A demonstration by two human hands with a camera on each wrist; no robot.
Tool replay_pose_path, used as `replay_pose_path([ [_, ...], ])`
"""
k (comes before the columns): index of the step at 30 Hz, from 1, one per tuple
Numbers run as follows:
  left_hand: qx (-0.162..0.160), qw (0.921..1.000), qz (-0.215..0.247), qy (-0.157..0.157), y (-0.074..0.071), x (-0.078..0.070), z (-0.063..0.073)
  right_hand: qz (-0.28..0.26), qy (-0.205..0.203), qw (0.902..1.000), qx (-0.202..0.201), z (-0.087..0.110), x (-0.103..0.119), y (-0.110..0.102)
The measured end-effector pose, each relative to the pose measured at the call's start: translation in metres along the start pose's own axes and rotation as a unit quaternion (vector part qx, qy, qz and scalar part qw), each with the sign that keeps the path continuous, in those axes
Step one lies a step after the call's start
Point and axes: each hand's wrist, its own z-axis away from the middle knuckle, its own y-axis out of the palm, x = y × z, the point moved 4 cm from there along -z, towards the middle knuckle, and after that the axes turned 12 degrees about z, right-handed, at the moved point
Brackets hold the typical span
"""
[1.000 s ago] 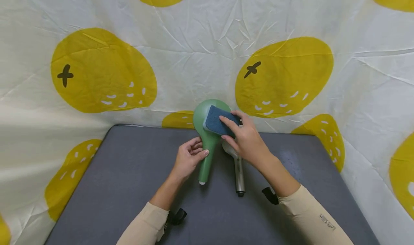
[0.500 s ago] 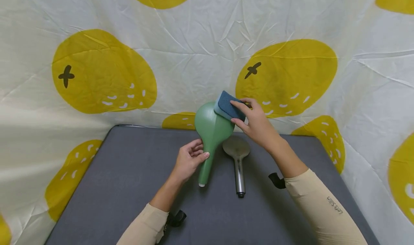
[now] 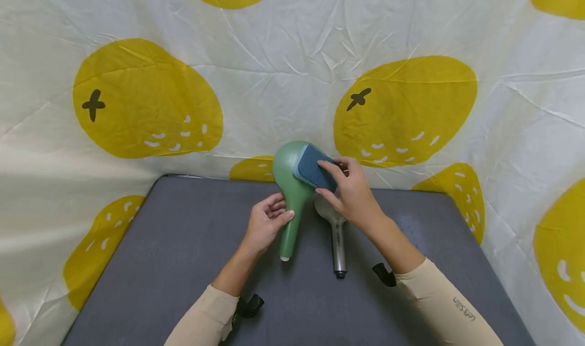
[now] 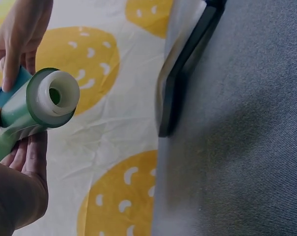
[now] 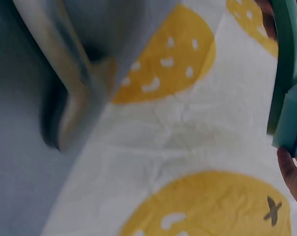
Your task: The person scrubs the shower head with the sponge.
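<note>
Held up over the far part of the grey table (image 3: 205, 254), mid-frame in the head view: a green shower head (image 3: 286, 178), smooth and faintly glossy, broad and rounded at the top, tapering to a slim handle with a white end piece (image 3: 285, 258), seen as hollow in the left wrist view. Pinched at the handle between thumb and fingers of the left hand (image 3: 265, 221). Set against the right side of the rounded part: a sponge (image 3: 314, 168), dark blue above, pale blue beneath, gripped between thumb and fingers of the right hand (image 3: 354, 191). Just to the right, lying on the table: a silver shower head (image 3: 338, 244). Different from half a second ago: a lower place for the sponge, down from the upper right rim, and less of the silver disc in sight. Nearly unchanged: the left hand's hold.
</note>
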Motion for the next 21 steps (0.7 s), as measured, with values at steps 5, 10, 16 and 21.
replay_pose_path([
  [5,-0.022,0.9997,-0.004,0.005,-0.002,0.002,-0.002,0.009,-0.003,0.9997,-0.024,0.025,0.025,0.016],
  [10,-0.032,0.9991,0.018,0.021,-0.003,0.002,-0.003,0.005,0.004,0.9993,-0.036,0.04,0.042,0.024],
  [16,-0.025,0.999,0.035,0.012,-0.002,0.001,-0.003,0.004,0.01,0.9991,-0.041,0.037,0.037,0.019],
  [21,-0.014,0.9995,0.028,0.002,-0.001,0.0,-0.003,0.007,0.018,0.999,-0.041,0.023,0.019,0.008],
])
